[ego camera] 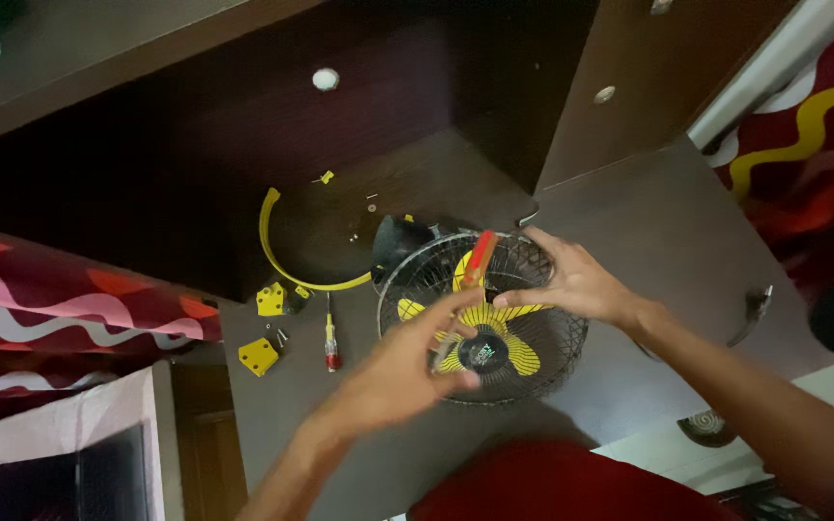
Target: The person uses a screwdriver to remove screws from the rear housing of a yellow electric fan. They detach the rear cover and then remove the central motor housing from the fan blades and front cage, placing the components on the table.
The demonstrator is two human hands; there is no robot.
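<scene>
Head view: both hands on the small yellow-bladed fan (494, 328) on the desk (668, 232), left hand (407, 371) pinching a red-handled tool (478, 260), right hand (576, 283) gripping the wire guard; yellow ring (277, 256), brackets (259, 356), screwdriver (331, 340) lie loose, so apparently mid-disassembly.

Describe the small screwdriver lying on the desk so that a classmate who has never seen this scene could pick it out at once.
Start at the round wire-caged fan with yellow blades that both hands grip on the dark brown desk. Look just beside the cage, towards the yellow brackets. The screwdriver lies there alone: a thin metal shaft with a yellow and red handle, the only straight, slender tool among blocky yellow parts.
</scene>
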